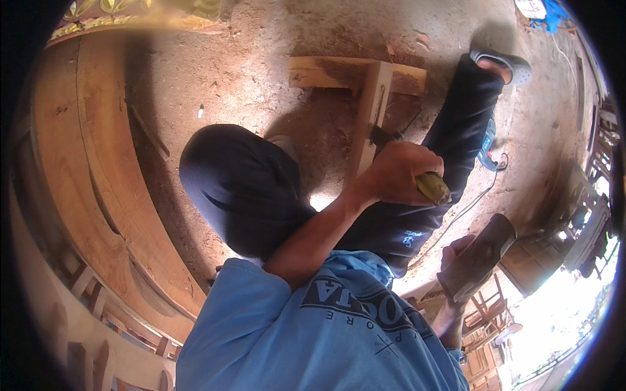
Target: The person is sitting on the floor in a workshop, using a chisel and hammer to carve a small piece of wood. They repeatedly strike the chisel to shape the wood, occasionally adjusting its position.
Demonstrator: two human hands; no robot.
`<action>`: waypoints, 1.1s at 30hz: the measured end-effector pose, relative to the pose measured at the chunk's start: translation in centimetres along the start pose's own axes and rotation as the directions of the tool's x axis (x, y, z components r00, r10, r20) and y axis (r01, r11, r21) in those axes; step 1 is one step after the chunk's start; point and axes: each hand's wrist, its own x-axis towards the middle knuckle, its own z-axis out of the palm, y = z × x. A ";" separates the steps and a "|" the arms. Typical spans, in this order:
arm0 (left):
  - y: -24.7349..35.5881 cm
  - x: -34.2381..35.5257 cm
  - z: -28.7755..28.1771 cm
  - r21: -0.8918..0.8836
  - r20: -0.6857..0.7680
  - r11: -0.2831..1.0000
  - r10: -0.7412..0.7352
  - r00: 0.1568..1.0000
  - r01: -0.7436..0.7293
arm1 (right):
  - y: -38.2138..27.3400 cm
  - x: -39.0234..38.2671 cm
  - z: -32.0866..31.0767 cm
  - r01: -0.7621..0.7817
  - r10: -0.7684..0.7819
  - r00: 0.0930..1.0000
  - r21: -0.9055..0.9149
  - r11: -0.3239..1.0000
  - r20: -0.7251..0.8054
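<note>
My left hand (401,173) is wrapped round the yellow-green handle of a chisel (433,189). Its dark blade comes out past the fist and meets the side of a narrow wooden beam (373,107), which has a slot-like cut in its face. That beam slopes between my legs, its far end resting over a crosswise wooden block (319,73) on the ground. Off to the right, my right hand (456,253) grips a dark wooden mallet (479,257), raised and apart from the chisel. The mallet's head hides part of the fingers.
Long wide planks (104,176) lie along the left side. Beyond my right leg, a blue power tool (486,146) with a cord rests on the dirt floor (241,65). Wooden furniture parts (531,260) stand at the right, and a carved yellow piece (130,13) is at the far left.
</note>
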 end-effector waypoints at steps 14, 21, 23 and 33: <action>-0.3 0.0 -0.3 0.006 -0.034 1.000 0.026 0.999 -0.026 | -0.8 -0.7 0.8 -0.423 0.590 0.801 0.795 0.435 0.103; -0.3 0.1 -0.6 -0.046 -0.062 0.999 0.023 0.998 -0.025 | -5.1 1.3 -1.2 0.017 0.106 0.971 0.508 0.861 -0.213; -0.4 0.0 -0.8 -0.046 -0.050 0.999 0.019 0.999 -0.021 | -6.7 3.0 -2.7 0.185 -0.058 0.964 0.497 0.848 -0.260; -0.1 -0.3 -1.3 -0.009 0.027 0.997 -0.071 0.997 0.071 | -6.4 7.4 3.1 -0.005 -0.014 0.998 0.310 0.951 0.057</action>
